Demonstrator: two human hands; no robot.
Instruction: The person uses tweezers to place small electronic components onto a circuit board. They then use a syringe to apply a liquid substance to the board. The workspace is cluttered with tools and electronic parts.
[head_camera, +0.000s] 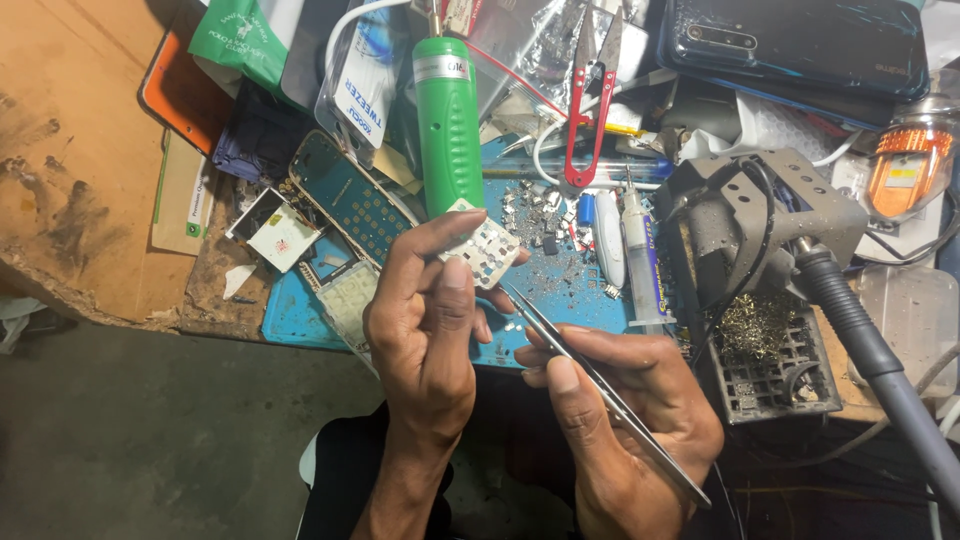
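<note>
My left hand (425, 320) holds a small white keypad sheet (483, 246) between thumb and fingers, above a blue work mat (560, 275). My right hand (625, 410) grips thin metal tweezers (600, 385); their tip points up-left and ends just below the keypad sheet. A blue phone circuit board (345, 195) lies on the mat to the left of my left hand, with a pale keypad membrane (350, 295) beside it.
A green cylindrical tool (448, 120) stands behind the hands. Red-handled snips (588, 120), a syringe tube (640, 255), tiny loose parts, a grey soldering stand (760, 215) with its hose, a dark phone (800, 40) and an amber-lit device (905, 165) crowd the bench.
</note>
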